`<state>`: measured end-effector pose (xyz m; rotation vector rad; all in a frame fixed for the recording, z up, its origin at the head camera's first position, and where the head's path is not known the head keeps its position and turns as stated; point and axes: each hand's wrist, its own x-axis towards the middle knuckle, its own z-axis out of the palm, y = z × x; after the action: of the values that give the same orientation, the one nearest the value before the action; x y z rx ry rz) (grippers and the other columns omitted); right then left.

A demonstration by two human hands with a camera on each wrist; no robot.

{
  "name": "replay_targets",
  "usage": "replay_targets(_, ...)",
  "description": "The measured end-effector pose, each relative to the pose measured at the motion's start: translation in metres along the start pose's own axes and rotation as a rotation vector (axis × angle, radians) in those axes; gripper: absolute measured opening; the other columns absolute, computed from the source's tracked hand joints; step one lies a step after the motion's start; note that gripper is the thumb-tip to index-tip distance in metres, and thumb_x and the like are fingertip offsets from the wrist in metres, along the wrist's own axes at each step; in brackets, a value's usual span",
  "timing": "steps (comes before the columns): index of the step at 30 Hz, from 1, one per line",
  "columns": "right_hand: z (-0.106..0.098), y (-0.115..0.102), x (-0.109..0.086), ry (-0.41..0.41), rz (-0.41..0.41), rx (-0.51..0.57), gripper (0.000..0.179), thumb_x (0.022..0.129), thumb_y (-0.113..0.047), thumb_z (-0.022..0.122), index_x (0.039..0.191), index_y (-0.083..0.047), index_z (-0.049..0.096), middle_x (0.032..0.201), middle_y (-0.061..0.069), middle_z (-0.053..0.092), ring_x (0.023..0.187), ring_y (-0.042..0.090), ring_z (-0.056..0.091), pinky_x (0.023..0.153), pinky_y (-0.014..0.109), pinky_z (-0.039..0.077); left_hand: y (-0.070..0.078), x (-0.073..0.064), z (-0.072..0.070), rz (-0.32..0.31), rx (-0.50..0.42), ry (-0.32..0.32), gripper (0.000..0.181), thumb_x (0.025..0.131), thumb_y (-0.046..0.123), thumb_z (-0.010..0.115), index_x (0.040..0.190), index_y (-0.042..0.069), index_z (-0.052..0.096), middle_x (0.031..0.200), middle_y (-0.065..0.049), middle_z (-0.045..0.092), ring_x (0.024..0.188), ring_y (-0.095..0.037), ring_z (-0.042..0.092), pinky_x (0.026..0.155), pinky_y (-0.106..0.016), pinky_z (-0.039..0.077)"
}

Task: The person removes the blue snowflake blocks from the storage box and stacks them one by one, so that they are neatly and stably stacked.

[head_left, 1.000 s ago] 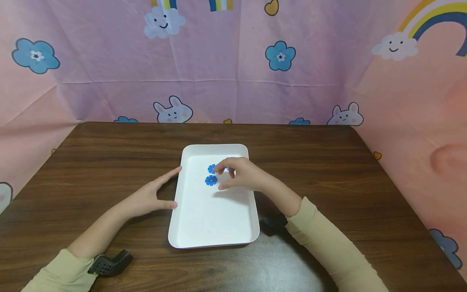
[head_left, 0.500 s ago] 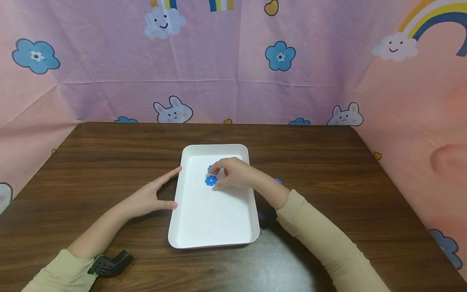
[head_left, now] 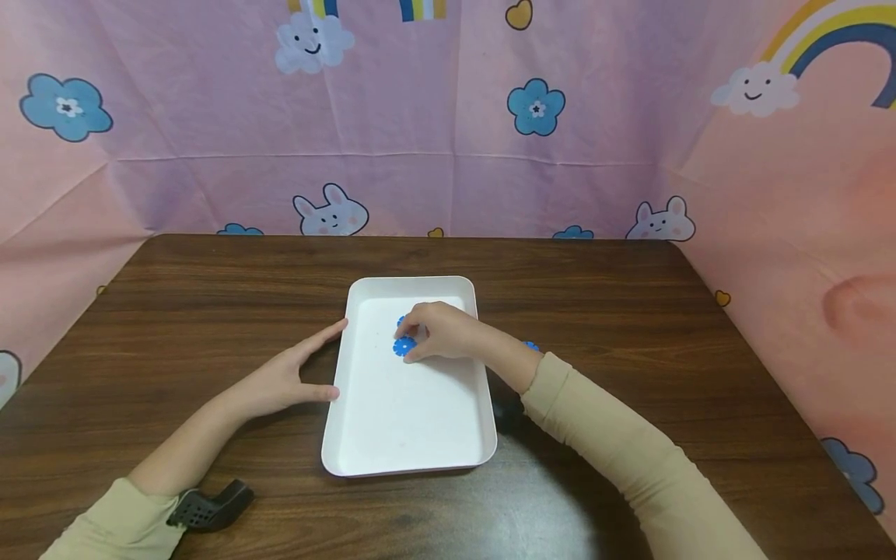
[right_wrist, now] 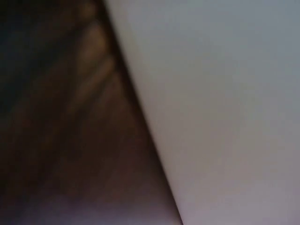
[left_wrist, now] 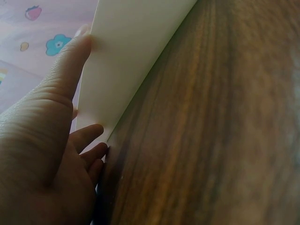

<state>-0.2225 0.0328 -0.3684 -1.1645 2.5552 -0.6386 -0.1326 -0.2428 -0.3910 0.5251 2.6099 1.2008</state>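
Note:
A white tray (head_left: 406,420) lies on the table, and my left hand (head_left: 280,381) rests against its left wall with straight, spread fingers. In the left wrist view, the thumb (left_wrist: 68,70) and fingertips touch the tray's outer wall (left_wrist: 126,51). Inside the tray, my right hand (head_left: 441,330) has its thumb and forefinger at opposite edges of a blue snowflake disc (head_left: 404,347). Just behind that disc, a second blue disc (head_left: 401,320) is mostly covered by the fingers. The right wrist view is blurred and shows only a pale surface beside a dark one.
Right of the tray, another blue disc (head_left: 532,345) lies on the dark wooden table (head_left: 616,311), partly hidden by my right forearm. A black wrist device (head_left: 211,505) sits at my left cuff. A patterned pink and purple cloth (head_left: 420,117) hangs behind the table.
My right hand has moved left and its fingers have come down around the nearer disc. The disc on the table has come into sight beside the forearm. My left hand has stayed still.

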Motion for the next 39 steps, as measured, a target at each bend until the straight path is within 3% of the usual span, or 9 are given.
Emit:
replay_targets(20, -0.001, -0.001, -0.002, 0.016, 0.051, 0.032, 0.025, 0.077, -0.031, 0.081, 0.097, -0.023, 0.070, 0.088, -0.014, 0.061, 0.084, 0.006, 0.052, 0.077, 0.021, 0.041, 0.000, -0.001, -0.001, -0.003, 0.020, -0.002, 0.097, 0.077, 0.039, 0.080, 0.154, 0.027, 0.022, 0.156, -0.015, 0.021, 0.139, -0.043, 0.020, 0.099, -0.071, 0.022)
replay_targets(32, -0.005, -0.004, -0.009, 0.097, 0.013, -0.003, 0.028, 0.078, -0.032, 0.079, 0.103, -0.021, 0.073, 0.094, -0.014, 0.064, 0.082, 0.008, 0.052, 0.073, 0.021, 0.042, -0.001, -0.001, -0.001, 0.002, 0.017, 0.000, 0.097, 0.077, 0.038, 0.080, 0.153, 0.029, 0.022, 0.156, -0.014, 0.021, 0.139, -0.041, 0.019, 0.099, -0.070, 0.021)
replay_targets(39, -0.007, -0.006, -0.019, 0.167, -0.045, 0.050, 0.029, 0.079, -0.026, 0.080, 0.106, -0.016, 0.074, 0.098, -0.009, 0.067, 0.085, 0.008, 0.055, 0.073, 0.021, 0.044, -0.002, -0.001, -0.001, 0.006, 0.013, 0.000, 0.097, 0.077, 0.037, 0.080, 0.153, 0.029, 0.022, 0.156, -0.014, 0.021, 0.139, -0.042, 0.018, 0.098, -0.072, 0.021)
